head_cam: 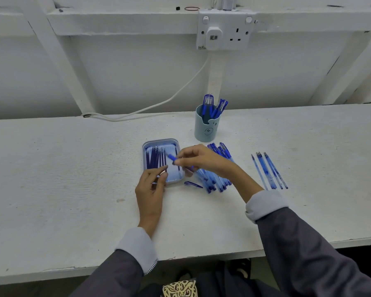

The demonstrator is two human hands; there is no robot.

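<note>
A small blue tray on the white table holds several dark blue pen refills. My right hand reaches over the tray's right side and pinches a blue pen between thumb and fingers. My left hand sits at the tray's near edge with its fingers curled around something thin; what it grips is mostly hidden. A heap of blue pens lies under my right wrist. A loose pen cap lies just in front of the tray.
A light blue cup with several pens stands behind the tray. Several clear pen barrels lie in a row at the right. A white cable runs from the wall socket to the table's back edge.
</note>
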